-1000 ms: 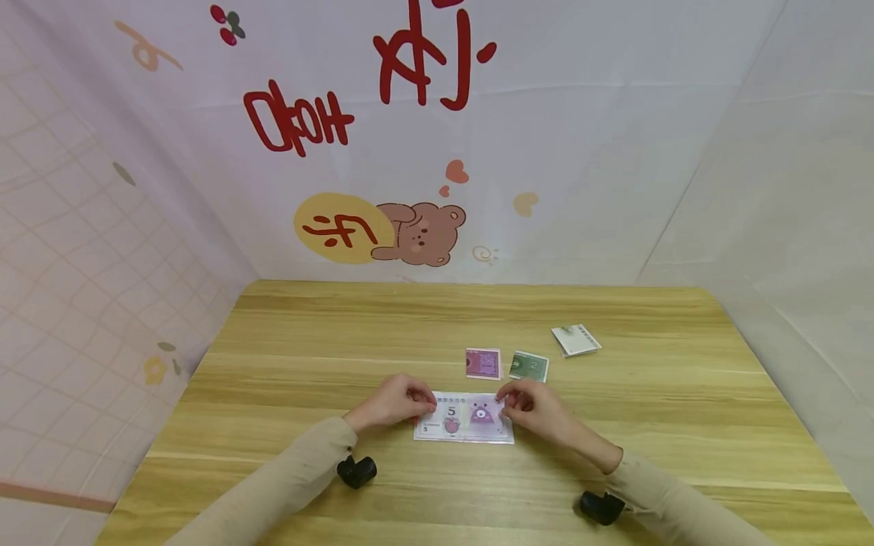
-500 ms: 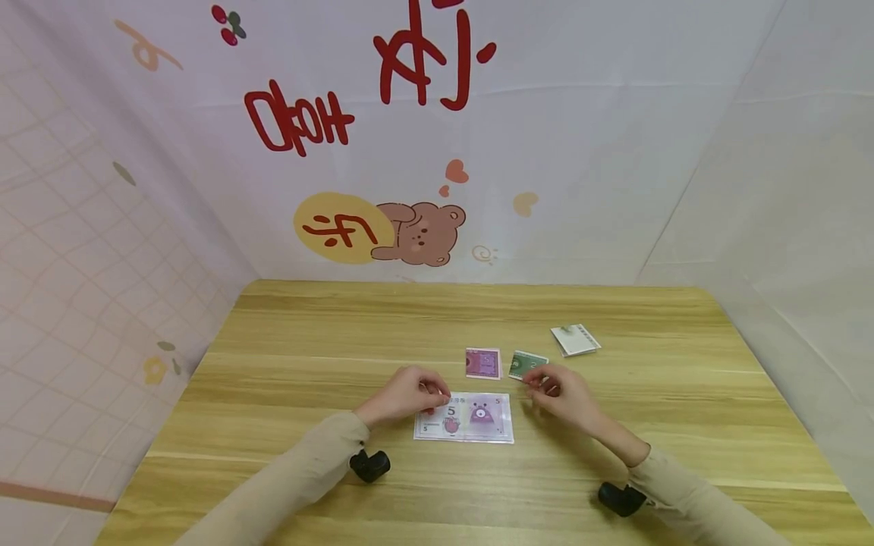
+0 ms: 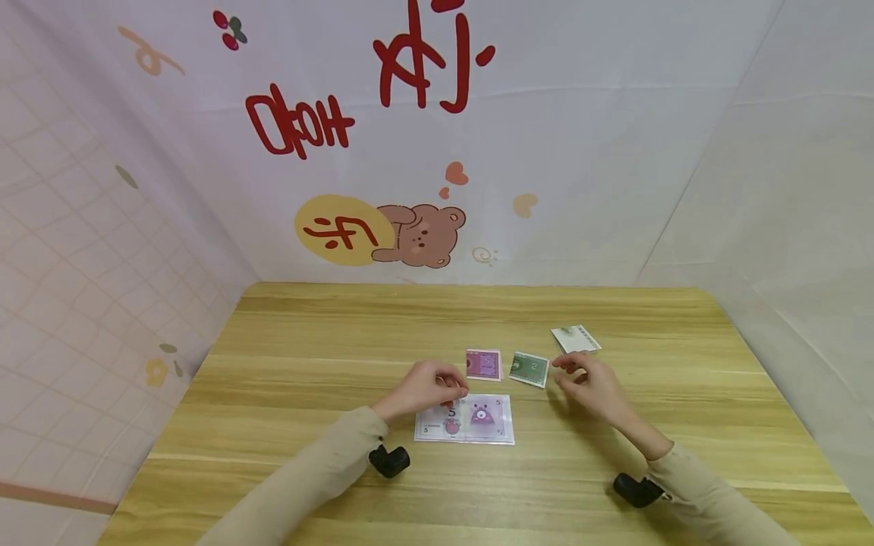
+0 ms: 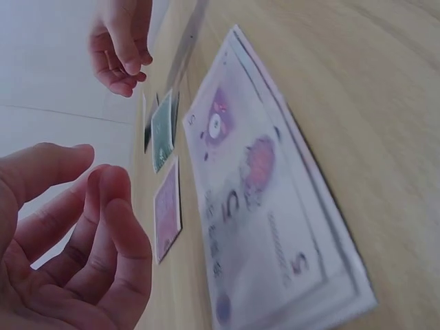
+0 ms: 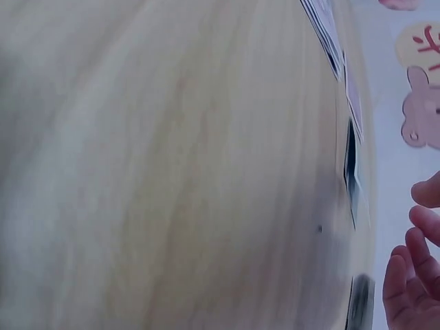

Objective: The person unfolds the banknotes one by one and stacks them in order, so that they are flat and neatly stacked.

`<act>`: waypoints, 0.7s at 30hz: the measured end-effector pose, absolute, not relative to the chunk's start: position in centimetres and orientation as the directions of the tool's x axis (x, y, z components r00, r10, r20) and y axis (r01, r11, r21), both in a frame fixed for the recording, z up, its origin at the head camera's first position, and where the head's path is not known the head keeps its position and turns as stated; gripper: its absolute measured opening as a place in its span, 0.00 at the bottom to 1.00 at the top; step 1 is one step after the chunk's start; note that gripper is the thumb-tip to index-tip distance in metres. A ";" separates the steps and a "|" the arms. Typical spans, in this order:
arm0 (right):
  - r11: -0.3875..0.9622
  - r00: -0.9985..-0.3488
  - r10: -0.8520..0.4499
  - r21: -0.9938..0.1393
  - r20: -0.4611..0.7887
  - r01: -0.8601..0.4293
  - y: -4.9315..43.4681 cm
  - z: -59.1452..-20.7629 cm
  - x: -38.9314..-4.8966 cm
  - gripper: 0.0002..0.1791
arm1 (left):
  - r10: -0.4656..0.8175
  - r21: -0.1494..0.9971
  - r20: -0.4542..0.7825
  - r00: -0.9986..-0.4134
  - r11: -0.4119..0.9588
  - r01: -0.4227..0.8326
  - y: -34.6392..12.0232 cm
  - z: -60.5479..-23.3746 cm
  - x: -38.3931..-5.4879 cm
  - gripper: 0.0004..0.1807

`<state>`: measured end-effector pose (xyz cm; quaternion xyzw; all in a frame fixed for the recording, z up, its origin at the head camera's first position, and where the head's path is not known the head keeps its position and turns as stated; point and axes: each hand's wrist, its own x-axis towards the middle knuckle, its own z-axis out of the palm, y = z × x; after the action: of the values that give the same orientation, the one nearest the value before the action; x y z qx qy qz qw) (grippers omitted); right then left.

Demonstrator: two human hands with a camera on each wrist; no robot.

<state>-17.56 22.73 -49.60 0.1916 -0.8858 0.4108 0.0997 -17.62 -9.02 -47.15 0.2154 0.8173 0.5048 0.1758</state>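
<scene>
A pile of pale purple play banknotes [image 3: 488, 428], marked 5 with a one-eyed monster, lies flat on the table. Over its upper left part hovers my left hand [image 3: 423, 390], fingers loosely bent; the left wrist view shows nothing between thumb and fingertips. Behind the pile lie a small folded magenta note [image 3: 483, 365] and a folded green note [image 3: 529, 369] marked 2. To the right of the green note is my right hand [image 3: 595, 388], fingers relaxed and holding nothing. Just beyond its fingers sits a folded whitish note [image 3: 573, 338], its near edge partly covered by the hand.
The wood-grain table [image 3: 328, 326] meets a white printed cloth [image 3: 580, 152] at the back, with more cloth at both sides. A black wrist camera [image 3: 391, 461] is strapped at the left cuff, another black camera [image 3: 637, 491] at the right.
Both hands have let go of the purple notes. My right hand has moved right and away past the green note, toward the whitish one. My left hand has drifted right over the pile.
</scene>
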 end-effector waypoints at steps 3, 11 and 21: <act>0.605 -0.917 -0.230 -0.691 0.324 -0.396 23.5 -49.6 -17.8 0.11 | 0.523 0.908 -0.073 -0.849 0.387 0.160 -8.4 -47.1 -17.9 0.05; 0.688 -0.933 -0.103 -0.653 0.345 -0.318 25.7 -49.9 -18.8 0.10 | 0.512 0.929 -0.098 -0.854 0.354 0.106 -6.7 -46.4 -18.5 0.05; 0.754 -0.964 -0.033 -0.626 0.265 -0.198 27.5 -50.6 -20.5 0.12 | 0.486 0.966 -0.102 -0.868 0.256 0.029 -3.8 -46.1 -19.2 0.03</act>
<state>-20.48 27.49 -50.58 0.0623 -0.9288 0.3451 0.1194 -19.24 -3.84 -46.14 0.1676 0.7682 0.5864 0.1944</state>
